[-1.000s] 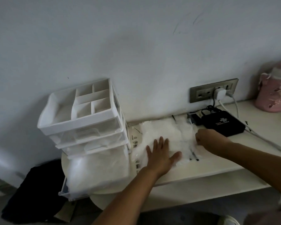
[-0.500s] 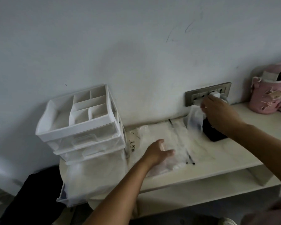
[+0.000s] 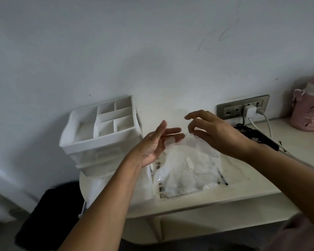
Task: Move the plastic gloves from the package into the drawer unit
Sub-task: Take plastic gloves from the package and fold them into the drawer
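A thin clear plastic glove hangs between my hands above the table. My right hand pinches its top edge. My left hand is raised with straight fingers, and its fingertips touch the glove's left edge. Below them the flat clear package with more gloves lies on the cream table. The white drawer unit stands to the left, with a divided tray on top. Its bottom drawer is pulled out, my left forearm covers part of it, and white film shows inside.
A wall socket with a white charger and cables sits behind my right hand. A black box lies by it. A pink bottle stands at the far right. Dark cloth lies on the floor at left.
My left hand has lifted off the package. My right hand has come back from the socket toward the middle, and a glove now hangs between both hands. The camera has shifted left.
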`<state>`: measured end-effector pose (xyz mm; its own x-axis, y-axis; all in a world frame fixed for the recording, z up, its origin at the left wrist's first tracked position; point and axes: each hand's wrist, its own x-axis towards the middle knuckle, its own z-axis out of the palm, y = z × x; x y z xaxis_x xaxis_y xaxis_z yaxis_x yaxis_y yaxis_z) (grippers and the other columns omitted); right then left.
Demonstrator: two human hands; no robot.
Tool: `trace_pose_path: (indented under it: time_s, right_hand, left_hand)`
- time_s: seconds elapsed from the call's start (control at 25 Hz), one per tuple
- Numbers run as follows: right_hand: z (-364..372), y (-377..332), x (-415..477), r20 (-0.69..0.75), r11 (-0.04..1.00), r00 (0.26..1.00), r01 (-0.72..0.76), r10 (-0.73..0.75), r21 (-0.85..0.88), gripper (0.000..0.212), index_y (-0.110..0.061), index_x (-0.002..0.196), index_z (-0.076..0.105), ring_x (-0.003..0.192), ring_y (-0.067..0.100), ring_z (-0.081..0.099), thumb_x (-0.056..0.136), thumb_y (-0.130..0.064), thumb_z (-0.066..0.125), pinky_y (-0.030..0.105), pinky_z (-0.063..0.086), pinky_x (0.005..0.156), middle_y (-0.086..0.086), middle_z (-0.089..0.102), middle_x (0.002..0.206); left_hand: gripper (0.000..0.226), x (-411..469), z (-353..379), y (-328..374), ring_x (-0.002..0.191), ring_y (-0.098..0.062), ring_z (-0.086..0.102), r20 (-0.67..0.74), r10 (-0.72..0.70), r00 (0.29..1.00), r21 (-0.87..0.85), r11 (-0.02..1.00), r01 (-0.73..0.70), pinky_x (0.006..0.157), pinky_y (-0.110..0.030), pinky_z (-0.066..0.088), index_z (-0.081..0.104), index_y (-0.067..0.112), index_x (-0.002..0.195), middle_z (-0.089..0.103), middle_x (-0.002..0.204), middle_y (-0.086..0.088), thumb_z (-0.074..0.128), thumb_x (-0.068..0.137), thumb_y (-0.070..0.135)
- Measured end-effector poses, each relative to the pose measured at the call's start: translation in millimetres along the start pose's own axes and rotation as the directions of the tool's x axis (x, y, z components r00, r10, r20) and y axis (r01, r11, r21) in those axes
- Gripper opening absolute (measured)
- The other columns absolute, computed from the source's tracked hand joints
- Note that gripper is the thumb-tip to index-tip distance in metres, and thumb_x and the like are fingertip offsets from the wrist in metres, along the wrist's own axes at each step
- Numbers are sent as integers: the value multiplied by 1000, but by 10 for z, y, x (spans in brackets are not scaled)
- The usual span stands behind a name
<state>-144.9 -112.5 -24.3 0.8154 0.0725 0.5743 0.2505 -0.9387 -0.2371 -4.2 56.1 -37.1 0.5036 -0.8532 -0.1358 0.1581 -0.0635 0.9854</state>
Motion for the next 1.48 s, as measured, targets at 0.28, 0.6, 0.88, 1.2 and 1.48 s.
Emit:
trace_pose_path:
  time_s: [0.28, 0.6, 0.88, 1.2, 1.48]
  right_hand:
    - [196, -307, 262, 38, 924, 998, -52, 41, 378, 20, -24, 92, 59, 118, 2, 48, 92, -5, 55, 13, 38, 98, -5, 47, 130]
    - [447, -692, 442, 221, 585, 962, -274, 161, 763, 10, -9, 93, 59, 122, 14, 51, 93, -5, 50, 16, 42, 96, 10, 56, 124]
    - [752, -741, 505, 663, 245, 725, -688, 186, 683, 58, -7, 113, 63, 100, 19, 65, 80, -55, 62, 41, 48, 98, 6, 68, 108]
    - [884, -932, 550, 785, 278, 598, -735, -162, 618, 16, -1, 93, 61, 74, 13, 56, 88, -16, 60, 24, 50, 75, 6, 62, 81]
    - [1174, -1159, 606, 488, -330, 857, -418, 166, 847, 11, -8, 85, 66, 82, 22, 51, 74, -12, 68, 20, 50, 77, 16, 43, 91]
  left_hand:
    - [107, -367, -229, 35, 130, -30, 46, 221, -121, 968, -77, 987, 141, 115, -49, 27, 46, 3, 138, 52, 138, -17, 76, 57, 66]
    - [40, -854, -475, 56, 84, -18, 70, 94, -132, 987, -118, 983, 143, 83, -30, 57, 76, 6, 88, 73, 89, -9, 89, 52, 18]
    - [14, -1082, -662, -18, 48, -5, 58, -236, -74, 969, -144, 989, 41, 61, -20, 52, 65, 5, 89, 64, 59, 1, 66, 76, 5]
    - [41, -1225, -892, -131, 74, -12, 63, -188, -143, 972, 15, 989, 149, 68, -21, 51, 67, 9, 106, 70, 84, -1, 76, 66, 12]
    - [95, -1265, -1055, -288, 109, -26, 63, -58, -248, 967, -221, 948, 230, 99, -40, 44, 64, 10, 116, 67, 114, -13, 74, 48, 74]
